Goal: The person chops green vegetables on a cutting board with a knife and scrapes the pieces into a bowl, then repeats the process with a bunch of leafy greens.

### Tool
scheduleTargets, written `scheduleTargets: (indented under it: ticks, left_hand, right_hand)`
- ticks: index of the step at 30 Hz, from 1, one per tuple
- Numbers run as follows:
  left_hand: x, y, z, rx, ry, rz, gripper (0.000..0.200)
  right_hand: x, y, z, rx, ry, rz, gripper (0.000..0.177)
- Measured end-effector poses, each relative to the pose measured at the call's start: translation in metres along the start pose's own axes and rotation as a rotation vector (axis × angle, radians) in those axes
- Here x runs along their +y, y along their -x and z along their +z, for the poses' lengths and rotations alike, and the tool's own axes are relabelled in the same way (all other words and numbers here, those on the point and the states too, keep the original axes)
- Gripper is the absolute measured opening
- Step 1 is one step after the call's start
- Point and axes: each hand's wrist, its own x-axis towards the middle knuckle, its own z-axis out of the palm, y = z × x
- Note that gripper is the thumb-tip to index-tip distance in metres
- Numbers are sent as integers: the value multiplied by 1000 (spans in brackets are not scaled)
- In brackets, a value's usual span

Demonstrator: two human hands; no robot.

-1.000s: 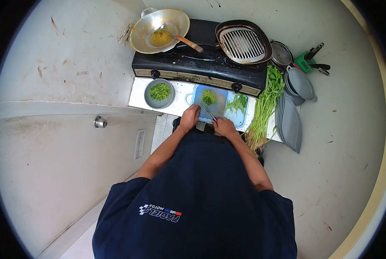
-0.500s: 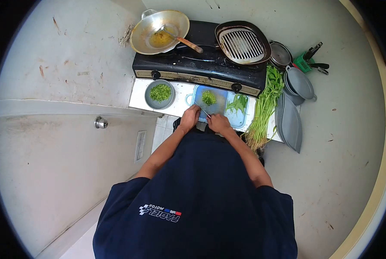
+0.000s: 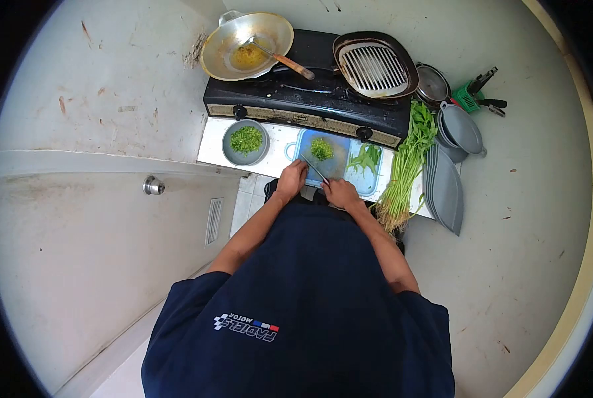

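My right hand (image 3: 342,194) grips a knife (image 3: 316,172) at the near edge of a blue cutting board (image 3: 339,167). Its blade slants up and left across the board toward my left hand (image 3: 292,178). The left hand's fingers are curled together at the board's left edge; what they hold, if anything, is hidden. Beyond the blade lies a small heap of chopped greens (image 3: 321,149). Loose green leaves (image 3: 365,158) rest in the lighter right part of the board. To the left, a grey bowl (image 3: 264,154) contains more chopped greens (image 3: 246,140).
Behind the board stands a black stove (image 3: 309,99) with a wok (image 3: 217,50), a wooden-handled ladle (image 3: 290,64) in it, and a grill pan (image 3: 341,56). A bunch of leafy stalks (image 3: 406,169), grey plates (image 3: 445,192), grey bowls (image 3: 462,129) and a green utensil basket (image 3: 467,98) are right.
The knife's handle end has shifted slightly right and down with my right hand, and more of the blade shows. My left hand stays in nearly the same place.
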Motion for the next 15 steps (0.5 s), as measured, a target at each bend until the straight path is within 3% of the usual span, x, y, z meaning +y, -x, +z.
scheduleTargets:
  ticks: [5,15]
  left_hand:
    - [6,0,-4,-19,31,-14,16]
    - [-1,3,1,40,47,15,8]
  right_hand:
    - [-5,-4,5,15,11,-16,47]
    - [-5,1,4,57,35,17,46]
